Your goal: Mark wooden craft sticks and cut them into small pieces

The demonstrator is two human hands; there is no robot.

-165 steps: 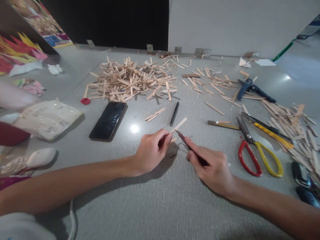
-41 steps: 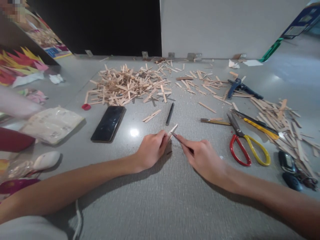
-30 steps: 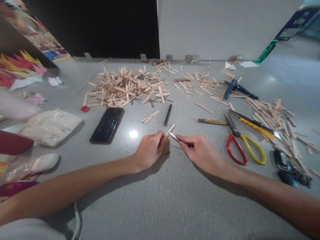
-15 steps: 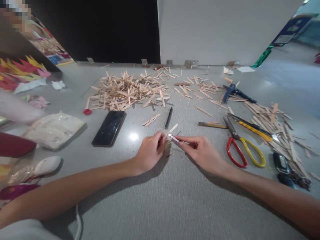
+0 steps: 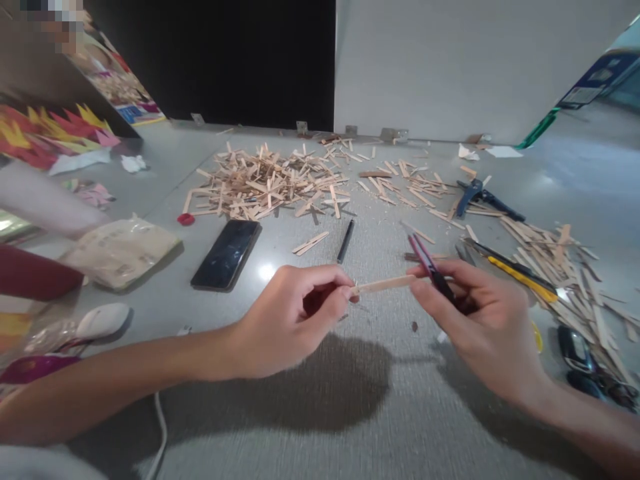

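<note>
My left hand [image 5: 293, 320] pinches one end of a flat wooden craft stick [image 5: 384, 285] between thumb and fingertips. The stick is raised over the table, roughly level, and its other end meets the thumb and a fingertip of my right hand [image 5: 487, 327]. That same hand also grips a slim utility knife [image 5: 425, 259], dark at the handle, its purplish front part pointing up and away from the stick. Beyond the hands lie a black pen [image 5: 345, 241] and a pair of loose craft sticks [image 5: 310, 243].
A pile of craft sticks [image 5: 270, 180] covers the back of the table, with more sticks [image 5: 550, 260] at right. A phone [image 5: 227, 255] lies left of centre. A yellow-black cutter [image 5: 523, 277] and blue tool [image 5: 470, 197] lie right; scissors are mostly hidden by my right hand.
Earlier, the knife's tip worked against the stick low over the table. Now both hands are raised and wider apart, the knife is turned upward, and my right fingers touch the stick's far end.
</note>
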